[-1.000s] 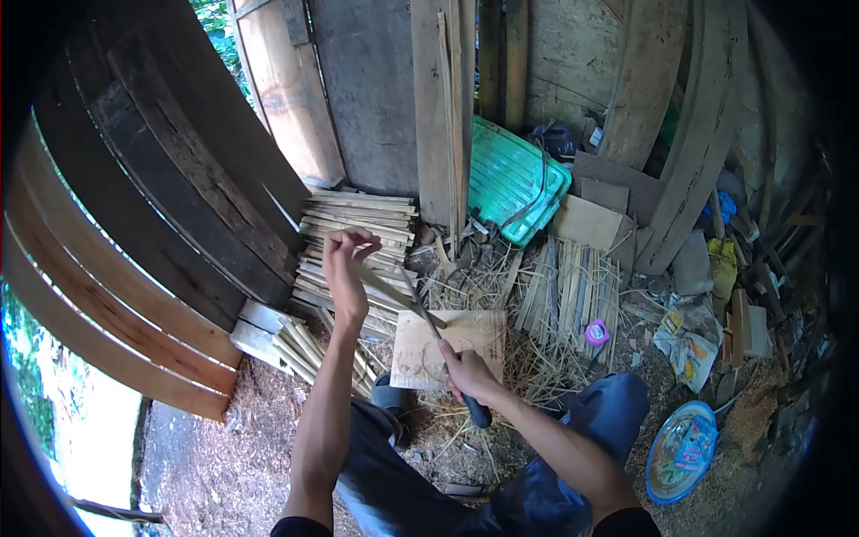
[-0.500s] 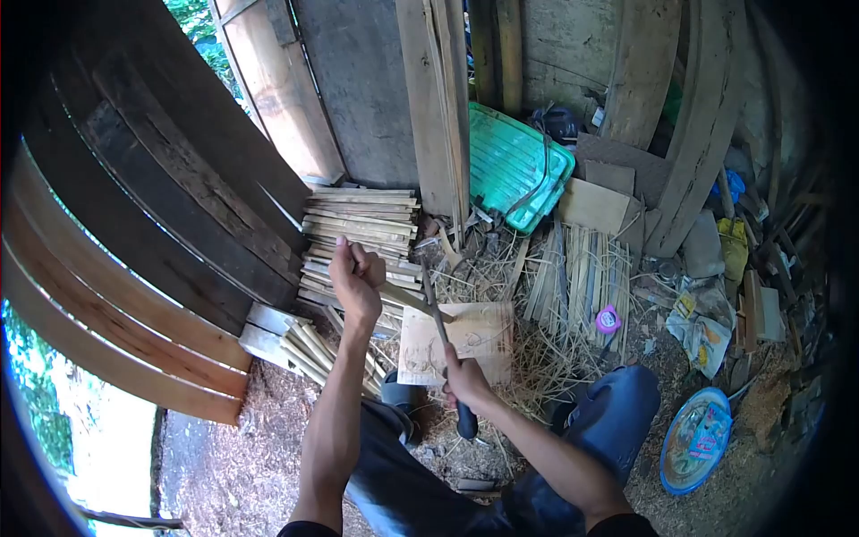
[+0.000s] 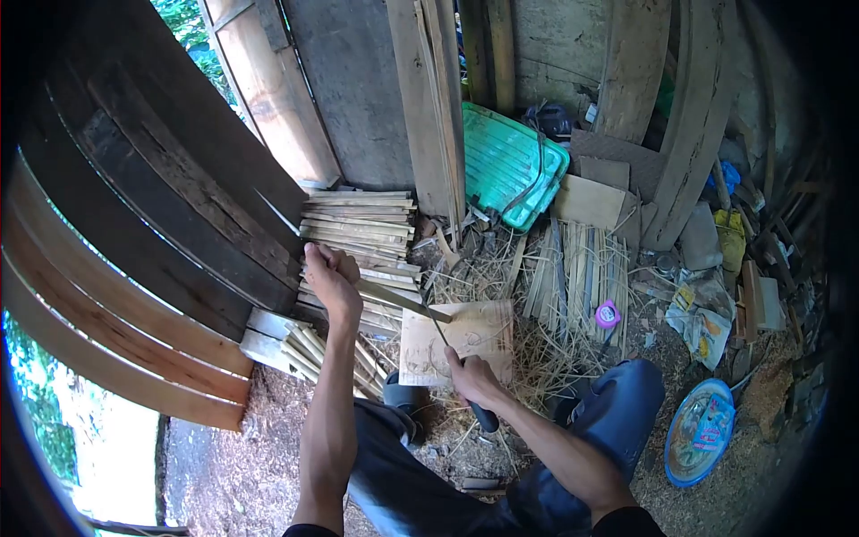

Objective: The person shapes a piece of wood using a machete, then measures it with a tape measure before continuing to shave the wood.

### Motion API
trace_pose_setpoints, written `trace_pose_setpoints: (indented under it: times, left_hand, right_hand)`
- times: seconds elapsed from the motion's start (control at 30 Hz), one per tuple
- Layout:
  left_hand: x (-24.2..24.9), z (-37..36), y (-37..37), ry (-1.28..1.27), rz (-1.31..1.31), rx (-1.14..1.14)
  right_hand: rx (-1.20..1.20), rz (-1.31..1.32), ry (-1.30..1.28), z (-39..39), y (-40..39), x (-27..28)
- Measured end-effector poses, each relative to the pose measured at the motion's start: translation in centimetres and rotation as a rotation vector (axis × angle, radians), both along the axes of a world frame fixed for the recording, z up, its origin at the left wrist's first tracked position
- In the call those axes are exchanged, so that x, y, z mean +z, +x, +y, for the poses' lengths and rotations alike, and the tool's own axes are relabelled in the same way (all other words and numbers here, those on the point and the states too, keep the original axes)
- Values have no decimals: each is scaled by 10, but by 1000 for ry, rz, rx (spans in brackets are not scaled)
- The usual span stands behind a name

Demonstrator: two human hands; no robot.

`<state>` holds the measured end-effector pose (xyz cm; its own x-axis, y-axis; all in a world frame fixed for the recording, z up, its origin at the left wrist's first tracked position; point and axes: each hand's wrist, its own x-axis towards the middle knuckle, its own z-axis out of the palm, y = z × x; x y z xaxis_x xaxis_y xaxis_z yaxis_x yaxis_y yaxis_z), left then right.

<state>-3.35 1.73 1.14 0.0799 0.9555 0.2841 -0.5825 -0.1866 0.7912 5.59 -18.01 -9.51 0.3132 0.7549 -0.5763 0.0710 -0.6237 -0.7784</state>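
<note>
My left hand [image 3: 333, 282] is closed around the upper end of a bamboo strip [image 3: 403, 302], which slants down to the right. The strip's lower end meets a pale wooden board [image 3: 483, 345] on the ground in front of me. In my right hand [image 3: 476, 379] is a knife, its dark handle [image 3: 486, 417] sticking out below the fist. The knife's thin blade [image 3: 438, 328] points up and left over the board and overlaps the strip near its lower end.
Stacked bamboo strips [image 3: 358, 228] lie behind my left hand, and more slats [image 3: 582, 268] lie right of the board among shavings. A pink round object [image 3: 608, 313] is on these. A blue-rimmed basin [image 3: 673, 461] stands by my right knee; a green crate [image 3: 506, 161] leans at the back.
My left hand has moved left, drawing the bamboo strip's held end with it. My right hand has shifted a little right and up, and the knife's blade leans further left.
</note>
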Motion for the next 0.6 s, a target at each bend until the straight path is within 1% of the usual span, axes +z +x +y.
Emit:
trace_pose_setpoints:
  times: [0.03,0.07,0.13,0.17,0.23,0.27,0.33,0.37,0.4,0.47,0.53,0.6]
  left_hand:
    - [0,0,-1,-11,-5,-15]
    - [0,0,-2,-22,-12,-29]
    - [4,-6,1,-26,-18,-47]
    - [5,-8,1,-26,-25,-68]
    - [0,-2,-4,-3,-33,-85]
    - [-3,1,-6,14,-38,-108]
    - [0,5,-6,-3,-47,-119]
    - [-3,6,-7,9,-42,-128]
    - [-3,4,-7,18,-35,-137]
    - [-3,2,-5,19,-27,-136]
    - [0,1,-4,16,-39,-124]
    - [-1,4,-7,21,-37,-117]
  right_hand:
    - [10,42,39,-1,-2,10]
    - [12,41,35,-1,-3,2]
    - [42,-343,336,1,-9,-27]
    - [45,-340,335,0,-9,-39]
    - [-162,190,-12,1,-2,-44]
    - [-159,189,-6,1,2,-47]
    - [-142,195,-88,2,12,-33]
    - [-84,150,-62,1,14,-28]
    - [-88,151,-69,0,11,-30]
    - [-66,119,7,-1,5,-35]
    - [-60,85,2,-4,6,-53]
    - [-280,412,-122,-9,17,-60]
